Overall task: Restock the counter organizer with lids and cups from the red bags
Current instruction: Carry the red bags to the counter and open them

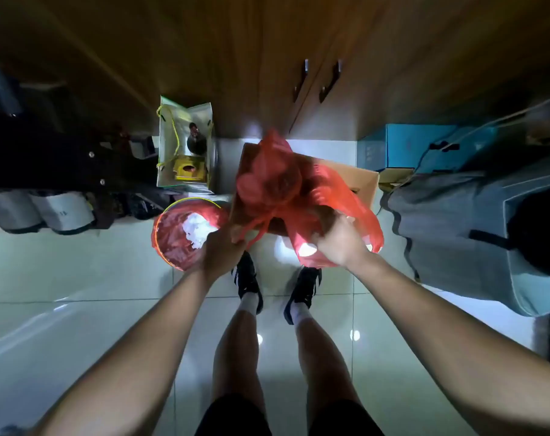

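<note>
The left hand (222,247) was clenched on the twisted handles of the red bag (286,190), pinching them tight, probably so that the neck could be pulled open or the bag lifted by its ties. The right hand (339,243) gripped the loose red plastic at the bag's near side, apparently to steady the load. The bag hung above the person's shoes (246,281), in front of a cardboard box (358,177) on the tiled floor (78,278). Its contents appeared only as dark rounded shapes; lids or cups could not be told apart. To the left stood a bin lined in red (185,234) holding white scraps. Farther off stood a pale gift bag (185,146) and wooden cabinet doors (314,77). The counter organizer was not in view.
</note>
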Demonstrator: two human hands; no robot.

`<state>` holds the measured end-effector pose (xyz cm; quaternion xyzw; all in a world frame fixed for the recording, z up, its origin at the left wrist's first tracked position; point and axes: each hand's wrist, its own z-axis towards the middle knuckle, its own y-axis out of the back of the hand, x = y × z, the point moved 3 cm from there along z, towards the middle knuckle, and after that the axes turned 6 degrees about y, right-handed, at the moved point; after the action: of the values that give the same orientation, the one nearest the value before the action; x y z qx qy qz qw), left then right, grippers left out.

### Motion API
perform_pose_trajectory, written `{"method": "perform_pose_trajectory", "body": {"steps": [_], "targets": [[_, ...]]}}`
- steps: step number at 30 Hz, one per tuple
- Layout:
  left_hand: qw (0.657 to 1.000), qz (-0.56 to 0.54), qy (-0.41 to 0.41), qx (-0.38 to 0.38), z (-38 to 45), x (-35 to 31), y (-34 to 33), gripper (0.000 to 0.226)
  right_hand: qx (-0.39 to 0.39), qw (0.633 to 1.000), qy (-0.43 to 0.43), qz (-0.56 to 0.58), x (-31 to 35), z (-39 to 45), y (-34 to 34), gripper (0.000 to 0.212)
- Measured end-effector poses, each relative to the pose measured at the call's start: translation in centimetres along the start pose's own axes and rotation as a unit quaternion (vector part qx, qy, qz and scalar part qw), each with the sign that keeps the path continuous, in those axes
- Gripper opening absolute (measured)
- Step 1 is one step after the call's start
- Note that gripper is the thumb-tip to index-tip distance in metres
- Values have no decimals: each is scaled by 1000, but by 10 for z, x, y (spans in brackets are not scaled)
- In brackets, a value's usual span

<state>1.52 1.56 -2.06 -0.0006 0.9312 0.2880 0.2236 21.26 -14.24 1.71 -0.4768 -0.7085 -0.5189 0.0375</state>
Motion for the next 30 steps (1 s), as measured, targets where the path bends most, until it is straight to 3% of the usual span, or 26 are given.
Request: {"method": "perform_pose_trajectory", "body": {"steps": [4,8,11,16,20,27,30], "targets": [[999,-33,1,-5,-3,-6,-15,32,34,999,9,-22,-8,4,-15,36],[996,-70,37,-27,-1,0,-22,13,3,1000,-10,16,-15,7,-21,39],[996,-71,60,-17,2,-1,-26,10,-8,999,-40,23,-17,7,-21,12],[980,-187,59,-40,1,-10,-31,11,-57,995,-71,44,-19,5,-16,13],[953,-294,76,13,0,-28,-41,7,-106,989,-9,100,-1,0,-20,11],[907,-386,144,91,0,-53,-48,14,-28,991,9,133,16,-11,-42,13],[896,-402,164,90,3,-51,-47,13,4,991,2,135,17,-12,-50,27]]}}
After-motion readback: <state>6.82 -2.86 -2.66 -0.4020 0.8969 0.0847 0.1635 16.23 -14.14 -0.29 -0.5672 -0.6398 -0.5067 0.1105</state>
